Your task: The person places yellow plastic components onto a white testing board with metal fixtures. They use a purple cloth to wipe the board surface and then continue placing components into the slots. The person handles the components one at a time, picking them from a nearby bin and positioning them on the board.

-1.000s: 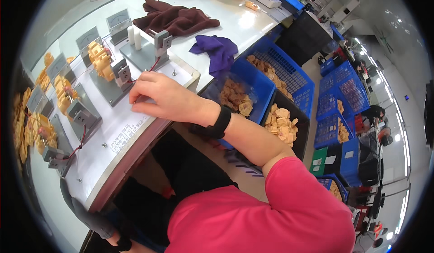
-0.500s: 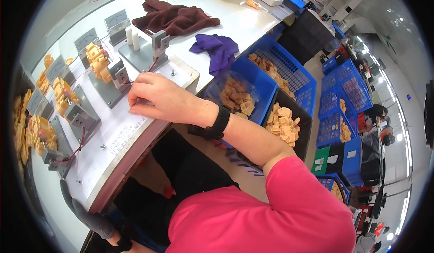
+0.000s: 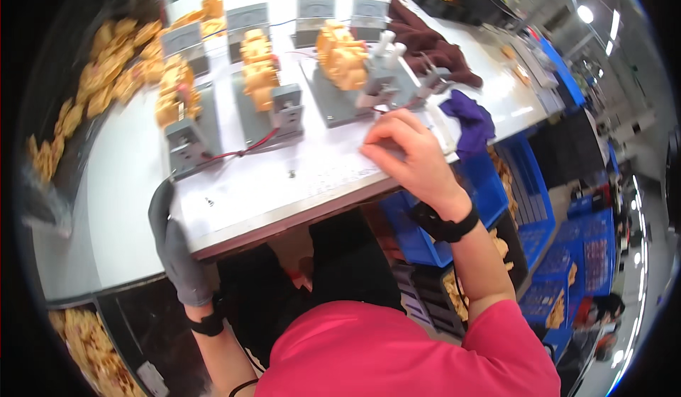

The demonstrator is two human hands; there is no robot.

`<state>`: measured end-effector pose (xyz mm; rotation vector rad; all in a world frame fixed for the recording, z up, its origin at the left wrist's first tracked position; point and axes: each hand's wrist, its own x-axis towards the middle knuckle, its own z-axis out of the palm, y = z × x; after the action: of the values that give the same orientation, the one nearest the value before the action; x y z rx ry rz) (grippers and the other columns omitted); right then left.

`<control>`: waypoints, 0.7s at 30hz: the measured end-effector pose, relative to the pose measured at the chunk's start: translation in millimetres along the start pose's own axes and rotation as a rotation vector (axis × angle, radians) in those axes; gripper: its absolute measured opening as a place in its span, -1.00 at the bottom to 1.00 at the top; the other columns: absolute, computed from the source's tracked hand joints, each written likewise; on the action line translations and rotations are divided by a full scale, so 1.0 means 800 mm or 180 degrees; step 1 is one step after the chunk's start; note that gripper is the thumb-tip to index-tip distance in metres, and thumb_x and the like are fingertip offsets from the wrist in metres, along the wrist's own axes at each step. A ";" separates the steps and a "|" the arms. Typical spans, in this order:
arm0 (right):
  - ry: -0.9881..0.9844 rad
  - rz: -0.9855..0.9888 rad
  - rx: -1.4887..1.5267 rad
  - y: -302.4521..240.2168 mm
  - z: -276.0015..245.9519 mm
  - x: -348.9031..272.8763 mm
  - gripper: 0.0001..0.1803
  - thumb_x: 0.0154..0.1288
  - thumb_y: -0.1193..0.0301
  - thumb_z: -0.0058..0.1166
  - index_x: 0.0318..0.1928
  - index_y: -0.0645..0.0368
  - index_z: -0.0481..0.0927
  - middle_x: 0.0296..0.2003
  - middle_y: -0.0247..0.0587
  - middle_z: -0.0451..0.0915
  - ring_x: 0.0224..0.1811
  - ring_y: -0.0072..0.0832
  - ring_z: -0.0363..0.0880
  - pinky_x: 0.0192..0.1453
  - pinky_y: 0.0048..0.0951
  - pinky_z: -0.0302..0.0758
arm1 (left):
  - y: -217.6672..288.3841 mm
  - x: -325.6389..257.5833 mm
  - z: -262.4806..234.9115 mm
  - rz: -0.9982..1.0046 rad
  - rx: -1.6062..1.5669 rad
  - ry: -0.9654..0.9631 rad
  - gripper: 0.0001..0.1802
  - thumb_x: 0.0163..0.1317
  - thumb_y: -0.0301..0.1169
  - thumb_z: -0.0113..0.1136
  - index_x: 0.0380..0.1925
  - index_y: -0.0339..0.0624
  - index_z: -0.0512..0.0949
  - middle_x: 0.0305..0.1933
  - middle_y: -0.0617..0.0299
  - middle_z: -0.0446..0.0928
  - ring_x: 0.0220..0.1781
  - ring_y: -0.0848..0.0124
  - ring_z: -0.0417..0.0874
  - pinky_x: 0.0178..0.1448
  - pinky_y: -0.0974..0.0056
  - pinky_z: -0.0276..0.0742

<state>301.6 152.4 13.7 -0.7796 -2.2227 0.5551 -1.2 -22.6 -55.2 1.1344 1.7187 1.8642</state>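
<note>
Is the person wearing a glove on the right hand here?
No, the right hand shows bare skin on its fingers and back, while a grey glove covers the left hand.

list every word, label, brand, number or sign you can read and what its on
None can be read.
Printing on the white board: faint, blurred, unreadable.
Gray meters: face markings too small and blurred to read.
White label, lower left: no legible text.
</note>
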 end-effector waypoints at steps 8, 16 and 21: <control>-0.0230 0.0087 -0.0078 -0.014 -0.007 0.009 -0.88 0.25 0.53 0.25 -0.23 0.30 0.61 -0.20 -0.15 0.56 -0.14 -0.30 0.59 -0.04 -0.38 0.54 | 0.009 -0.006 -0.004 0.0236 0.0284 -0.0022 -0.42 0.33 -0.29 -0.20 0.28 -0.41 0.38 0.36 -0.03 0.36 0.43 0.19 0.32 0.51 0.14 0.13; -0.0021 0.0120 -0.0536 -0.028 -0.004 0.011 -0.86 0.27 0.54 0.22 -0.17 0.26 0.60 -0.12 -0.14 0.57 -0.03 -0.26 0.57 0.07 -0.35 0.50 | 0.008 0.000 -0.008 0.0450 0.0494 -0.0093 -0.45 0.32 -0.31 -0.15 0.22 -0.41 0.44 0.31 -0.06 0.40 0.40 0.12 0.35 0.50 0.14 0.15; 0.0012 -0.0143 -0.0527 -0.070 0.010 0.006 -0.84 0.28 0.53 0.20 -0.13 0.22 0.61 -0.10 -0.12 0.59 0.00 -0.20 0.55 0.10 -0.30 0.46 | 0.018 0.001 -0.004 0.0475 0.0507 -0.0034 -0.48 0.31 -0.34 -0.13 0.21 -0.37 0.46 0.29 -0.09 0.40 0.36 0.08 0.38 0.47 0.14 0.19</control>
<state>272.3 113.6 43.4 -0.8112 -2.2980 0.3508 -0.2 -26.9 -41.0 1.3656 1.8498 1.8279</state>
